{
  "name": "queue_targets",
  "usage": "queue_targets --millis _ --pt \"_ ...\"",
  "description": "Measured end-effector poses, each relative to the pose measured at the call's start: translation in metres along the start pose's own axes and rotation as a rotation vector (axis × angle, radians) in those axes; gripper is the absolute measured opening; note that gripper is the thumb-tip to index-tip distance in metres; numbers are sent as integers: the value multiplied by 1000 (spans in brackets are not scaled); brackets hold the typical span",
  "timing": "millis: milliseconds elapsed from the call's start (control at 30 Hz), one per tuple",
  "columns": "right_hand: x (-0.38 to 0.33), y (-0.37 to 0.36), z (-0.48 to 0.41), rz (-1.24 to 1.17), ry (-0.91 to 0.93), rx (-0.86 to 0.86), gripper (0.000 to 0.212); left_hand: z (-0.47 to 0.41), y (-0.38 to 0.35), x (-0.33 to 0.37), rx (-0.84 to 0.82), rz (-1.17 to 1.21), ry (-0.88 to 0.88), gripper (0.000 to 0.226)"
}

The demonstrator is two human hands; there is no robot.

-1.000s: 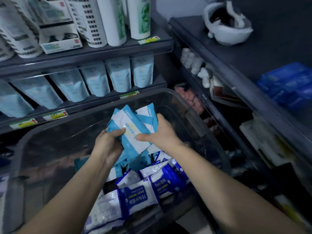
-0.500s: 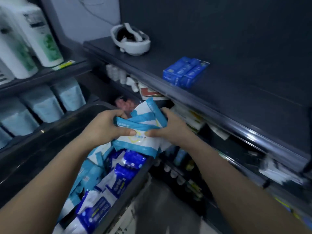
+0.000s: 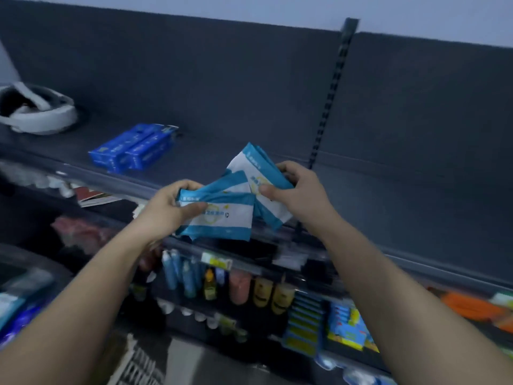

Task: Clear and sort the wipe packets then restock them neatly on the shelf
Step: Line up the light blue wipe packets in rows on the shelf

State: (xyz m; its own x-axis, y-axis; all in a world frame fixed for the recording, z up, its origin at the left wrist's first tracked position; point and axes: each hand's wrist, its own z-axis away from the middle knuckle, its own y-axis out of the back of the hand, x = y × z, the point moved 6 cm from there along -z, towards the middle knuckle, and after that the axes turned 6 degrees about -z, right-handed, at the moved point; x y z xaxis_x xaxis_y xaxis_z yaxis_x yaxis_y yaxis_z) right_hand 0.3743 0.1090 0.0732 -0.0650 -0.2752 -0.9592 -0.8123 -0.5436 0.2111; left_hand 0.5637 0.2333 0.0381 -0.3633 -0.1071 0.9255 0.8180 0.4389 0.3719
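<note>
Wipe packets (image 3: 228, 215) in both hands (image 3: 166, 211) (image 3: 304, 191), above dark shelf (image 3: 402, 195).

At far left the white headset (image 3: 41, 115) is cut by the edge. Print on the wipe packets (image 3: 224, 218) blurs unreadably; lower-shelf bottles (image 3: 188, 276) smear together.

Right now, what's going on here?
A person holds a fanned bunch of light-blue-and-white wipe packets in both hands, over the front edge of the dark shelf. The left hand grips the lower packets and the right hand pinches the upper ones. None of the held packets is on the shelf yet. Dark blue packs already lie on the shelf to the left, with a white headset further left.
</note>
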Motion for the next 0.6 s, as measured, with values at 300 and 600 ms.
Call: queue_targets --millis 300,600 --pt "38 167 6 148 -48 234 32 -61 -148 65 -124 -52 -83 24" --pt "47 281 -9 33 67 570 27 -161 -248 90 -191 -137 -37 17"
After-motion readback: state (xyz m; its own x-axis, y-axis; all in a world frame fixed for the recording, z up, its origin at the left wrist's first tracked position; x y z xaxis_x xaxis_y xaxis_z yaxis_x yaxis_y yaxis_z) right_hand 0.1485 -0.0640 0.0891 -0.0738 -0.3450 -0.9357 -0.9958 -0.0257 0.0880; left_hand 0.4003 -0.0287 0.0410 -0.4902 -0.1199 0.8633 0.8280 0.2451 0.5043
